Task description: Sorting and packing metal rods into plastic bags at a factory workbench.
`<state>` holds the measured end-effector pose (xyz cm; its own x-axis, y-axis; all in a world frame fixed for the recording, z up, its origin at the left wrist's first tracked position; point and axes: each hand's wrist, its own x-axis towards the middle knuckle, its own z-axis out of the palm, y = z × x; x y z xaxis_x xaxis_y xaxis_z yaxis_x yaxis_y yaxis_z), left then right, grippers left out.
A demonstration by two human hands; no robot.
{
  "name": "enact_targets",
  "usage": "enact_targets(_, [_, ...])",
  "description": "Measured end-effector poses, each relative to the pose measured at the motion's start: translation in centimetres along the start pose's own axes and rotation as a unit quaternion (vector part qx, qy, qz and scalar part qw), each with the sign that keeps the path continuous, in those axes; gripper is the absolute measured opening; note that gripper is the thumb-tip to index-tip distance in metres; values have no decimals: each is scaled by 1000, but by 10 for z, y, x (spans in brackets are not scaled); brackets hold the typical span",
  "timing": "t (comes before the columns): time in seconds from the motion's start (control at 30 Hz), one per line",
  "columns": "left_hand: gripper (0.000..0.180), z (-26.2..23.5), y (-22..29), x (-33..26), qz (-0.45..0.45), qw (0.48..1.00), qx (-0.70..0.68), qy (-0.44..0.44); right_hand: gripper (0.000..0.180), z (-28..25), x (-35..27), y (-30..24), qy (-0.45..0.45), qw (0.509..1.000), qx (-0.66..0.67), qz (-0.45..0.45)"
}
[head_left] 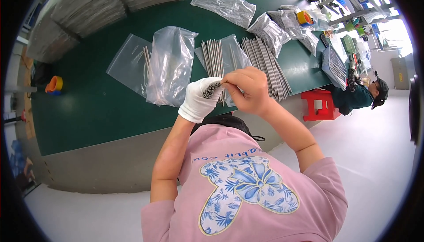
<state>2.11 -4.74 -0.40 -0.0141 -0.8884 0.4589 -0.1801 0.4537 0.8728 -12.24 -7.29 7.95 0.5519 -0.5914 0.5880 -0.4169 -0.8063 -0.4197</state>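
My left hand (200, 100), in a white glove, is closed around a bundle of thin grey metal tubes (211, 90), whose round ends face up toward me. My bare right hand (248, 90) is beside it, thumb and forefinger pinched at the bundle's edge; what they hold, if anything, is too small to make out. Just beyond my hands, a row of metal rods (213, 56) lies on the green table, partly hidden by them. To the right a larger spread of rods (266, 67) lies next to a flat clear bag (234, 54).
Left of my hands lie a puffed clear plastic bag (171, 65) and a flat one with a few rods (147, 61). Wrapped stacks (90, 6) stand far left, filled bags (270, 33) far right. A tape roll (54, 84) sits left. Another person (360, 95) is at the right, near a red stool (319, 105).
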Motion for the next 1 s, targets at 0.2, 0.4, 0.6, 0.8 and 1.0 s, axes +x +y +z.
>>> enact_targets(0.2, [22, -1, 1, -1, 13, 1000, -4, 1, 11, 0, 0, -2, -13, 1000, 2, 16])
enact_targets(0.4, [21, 0, 3, -2, 10, 1000, -4, 1, 11, 0, 2, -4, 4, 1000, 8, 21])
enact_targets(0.6, [20, 1, -1, -3, 4, 1000, 3, 3, 10, 4, 1, -1, 1, 999, 27, 43])
enact_targets(0.8, [23, -1, 0, -3, 17, 1000, 12, -5, 10, 4, 5, -3, -13, 1000, -15, 2])
enact_targets(1.0, [26, 2, -3, -6, 20, 1000, 6, -12, 10, 3, 3, -1, -8, 1000, -17, -8])
